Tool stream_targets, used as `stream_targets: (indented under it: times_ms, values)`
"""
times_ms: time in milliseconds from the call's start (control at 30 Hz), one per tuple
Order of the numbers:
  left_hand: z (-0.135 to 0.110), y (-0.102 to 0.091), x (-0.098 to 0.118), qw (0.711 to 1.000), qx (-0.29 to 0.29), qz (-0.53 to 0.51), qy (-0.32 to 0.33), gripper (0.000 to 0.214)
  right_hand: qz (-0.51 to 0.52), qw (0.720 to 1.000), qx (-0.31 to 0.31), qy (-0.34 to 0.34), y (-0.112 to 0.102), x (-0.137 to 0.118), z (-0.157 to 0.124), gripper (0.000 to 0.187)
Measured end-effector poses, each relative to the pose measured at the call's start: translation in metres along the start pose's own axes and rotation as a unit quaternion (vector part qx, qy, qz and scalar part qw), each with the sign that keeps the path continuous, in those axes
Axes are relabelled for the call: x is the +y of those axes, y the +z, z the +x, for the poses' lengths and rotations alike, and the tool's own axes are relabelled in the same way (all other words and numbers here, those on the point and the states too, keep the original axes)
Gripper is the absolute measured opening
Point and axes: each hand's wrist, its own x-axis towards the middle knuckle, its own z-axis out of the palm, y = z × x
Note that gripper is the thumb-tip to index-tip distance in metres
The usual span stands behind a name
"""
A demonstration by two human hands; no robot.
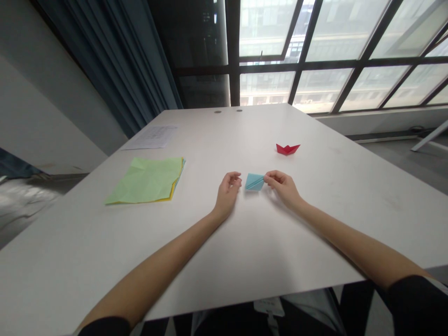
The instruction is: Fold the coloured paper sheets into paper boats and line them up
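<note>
A small piece of folded light-blue paper (254, 182), with slanting creases across it, is held just over the white table. My right hand (284, 185) pinches its right corner between thumb and fingers. Just left of the paper is my left hand (229, 190), its fingers curled loosely with a gap between thumb and fingertips. Nothing shows in that hand, and it looks apart from the paper. Farther back to the right, a red folded paper boat (288, 150) sits on the table.
A stack of green paper (145, 179), with yellow and blue edges showing beneath, lies on the left of the white table (224, 135). Behind it is a printed sheet (152, 137). A blue curtain (115, 56) and windows (268, 86) stand beyond the table's far edge.
</note>
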Motion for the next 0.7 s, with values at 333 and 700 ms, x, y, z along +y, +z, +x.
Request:
stream_targets:
  times_ms: [333, 700]
  values:
    - [-0.0016, 0.0019, 0.0035, 0.995, -0.071, -0.049, -0.051, 0.021, 0.032, 0.999, -0.018, 0.031, 0.0018, 0.0023, -0.0025, 0.028]
    - [-0.0019, 0.0008, -0.0012, 0.995, -0.055, -0.073, -0.042, 0.023, -0.017, 0.999, -0.035, 0.019, 0.0014, -0.0033, -0.0040, 0.028]
